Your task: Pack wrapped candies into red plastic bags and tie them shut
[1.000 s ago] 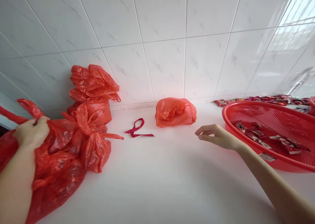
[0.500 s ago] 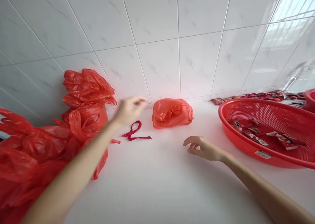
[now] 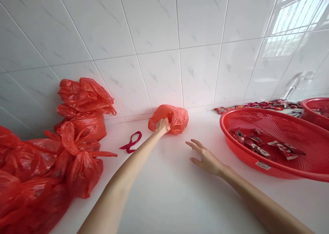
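My left hand reaches to the red plastic bag that lies by the tiled wall. Its fingers are closed at the bag's front, pinching the thin plastic; the fingertips are partly hidden. My right hand hovers over the white tabletop, fingers spread and holding nothing, between that bag and a large red plastic basket. Several wrapped snack packets lie inside the basket. A dark red ribbon rests in a loop on the table, left of the bag and beside my left forearm.
Several filled, knotted red plastic bags are heaped along the left side, some stacked against the wall. More small packets lie in a row along the wall behind the basket. A second red basket stands at the far right.
My left hand has moved right and away from me, from above the ribbon onto the red bag, and closed on it. My right hand's fingers have spread. The view has shifted slightly.
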Available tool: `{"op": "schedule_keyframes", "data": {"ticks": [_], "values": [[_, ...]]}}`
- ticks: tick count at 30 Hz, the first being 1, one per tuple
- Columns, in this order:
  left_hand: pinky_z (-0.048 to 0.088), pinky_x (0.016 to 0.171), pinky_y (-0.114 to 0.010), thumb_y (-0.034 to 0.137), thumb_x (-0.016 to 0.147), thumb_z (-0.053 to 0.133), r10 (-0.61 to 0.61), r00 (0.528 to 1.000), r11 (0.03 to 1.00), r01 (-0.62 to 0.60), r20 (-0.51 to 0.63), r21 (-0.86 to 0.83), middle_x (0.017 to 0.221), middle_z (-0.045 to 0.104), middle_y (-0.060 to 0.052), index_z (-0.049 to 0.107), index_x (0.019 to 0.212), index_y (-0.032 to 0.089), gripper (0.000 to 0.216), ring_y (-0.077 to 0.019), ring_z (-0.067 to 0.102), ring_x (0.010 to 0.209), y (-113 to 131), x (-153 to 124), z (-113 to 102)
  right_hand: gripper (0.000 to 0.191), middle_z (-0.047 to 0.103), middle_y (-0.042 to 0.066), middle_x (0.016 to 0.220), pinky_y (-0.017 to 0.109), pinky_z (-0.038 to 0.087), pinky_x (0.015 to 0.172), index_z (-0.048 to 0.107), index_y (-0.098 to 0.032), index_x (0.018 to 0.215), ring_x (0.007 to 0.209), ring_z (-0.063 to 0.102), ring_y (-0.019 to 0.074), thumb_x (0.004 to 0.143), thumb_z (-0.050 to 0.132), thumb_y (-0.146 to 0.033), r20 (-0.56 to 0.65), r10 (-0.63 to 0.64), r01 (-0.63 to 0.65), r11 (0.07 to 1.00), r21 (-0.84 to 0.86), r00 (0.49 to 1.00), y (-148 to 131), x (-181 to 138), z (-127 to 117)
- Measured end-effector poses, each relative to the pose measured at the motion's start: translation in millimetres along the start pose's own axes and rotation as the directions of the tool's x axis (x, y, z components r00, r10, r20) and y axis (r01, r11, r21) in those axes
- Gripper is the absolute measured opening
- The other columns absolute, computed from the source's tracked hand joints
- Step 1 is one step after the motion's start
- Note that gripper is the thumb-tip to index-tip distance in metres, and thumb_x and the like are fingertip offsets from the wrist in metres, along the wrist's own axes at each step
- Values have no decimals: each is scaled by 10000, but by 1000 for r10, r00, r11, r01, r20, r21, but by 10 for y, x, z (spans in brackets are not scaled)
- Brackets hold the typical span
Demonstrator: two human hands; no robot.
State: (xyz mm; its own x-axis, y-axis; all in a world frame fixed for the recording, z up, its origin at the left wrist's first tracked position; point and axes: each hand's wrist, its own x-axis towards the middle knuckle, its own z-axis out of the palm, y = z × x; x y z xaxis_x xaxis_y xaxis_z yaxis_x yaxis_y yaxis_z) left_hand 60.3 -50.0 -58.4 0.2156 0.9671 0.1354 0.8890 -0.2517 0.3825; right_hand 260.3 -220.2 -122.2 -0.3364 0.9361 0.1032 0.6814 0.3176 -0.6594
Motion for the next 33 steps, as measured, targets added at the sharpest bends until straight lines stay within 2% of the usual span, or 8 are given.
{"op": "schedule_keyframes", "data": {"ticks": [4,7,13,17,21,24,28,33], "values": [[534,930,-406,232,883,686,-23,982,977,-18,-187,-212,1054,747,-123,724,1025,158,165,-270,691,1047,47,75,-165,763,182,139,1691,480,520,1033,237,-344,1609,1401,491,323,928,551,-199,40,43,-43,999,-5,998,-60,-6,32],[496,1014,-367,164,828,677,-32,956,921,-86,-291,-381,1186,742,-118,730,1111,173,289,-264,672,1140,132,91,-322,836,93,147,1707,475,514,1030,163,-383,1621,1403,487,320,920,567,-175,33,41,-42,999,20,999,-102,25,56],[522,972,-346,214,743,723,-17,950,730,-200,-310,-654,1139,758,-102,744,1041,154,304,-232,697,1067,287,10,-521,907,-124,120,1709,474,466,1071,162,-424,1613,1468,389,316,875,590,-115,-29,-65,66,997,39,997,-75,141,175],[521,926,-333,320,728,731,-47,945,582,-238,-324,-778,1111,751,-77,733,967,179,277,-214,692,1042,306,-85,-576,979,-136,105,1710,522,398,1128,49,-417,1624,1529,271,337,869,629,-188,-100,-93,103,990,96,991,43,196,231],[495,791,-282,407,650,815,-92,968,202,-211,-233,-956,912,720,-14,675,792,196,289,-164,674,883,250,-212,-601,986,-36,144,1713,577,392,1119,14,-397,1628,1446,422,351,889,666,-407,-177,-26,78,953,294,984,96,223,180],[451,683,-233,333,601,858,-34,993,-39,-113,-112,-993,790,673,35,625,724,201,295,-109,612,735,210,-331,-550,982,138,167,1695,560,439,1092,86,-373,1631,1381,505,328,868,677,-558,-156,45,47,842,538,987,19,210,64],[430,628,-235,137,536,830,59,998,-102,38,32,-994,734,649,51,603,714,201,295,-102,573,657,205,-519,-378,863,386,170,1603,523,480,1066,330,-346,1571,1278,605,309,840,690,-631,-139,58,78,595,800,989,-153,165,-88],[462,644,-255,46,549,754,195,962,-100,213,191,-972,786,663,45,629,802,213,328,-122,610,687,271,-753,-202,556,655,112,1354,500,548,983,649,-276,1291,1138,680,291,815,763,-541,-211,176,128,393,911,962,-255,157,-124]]}}
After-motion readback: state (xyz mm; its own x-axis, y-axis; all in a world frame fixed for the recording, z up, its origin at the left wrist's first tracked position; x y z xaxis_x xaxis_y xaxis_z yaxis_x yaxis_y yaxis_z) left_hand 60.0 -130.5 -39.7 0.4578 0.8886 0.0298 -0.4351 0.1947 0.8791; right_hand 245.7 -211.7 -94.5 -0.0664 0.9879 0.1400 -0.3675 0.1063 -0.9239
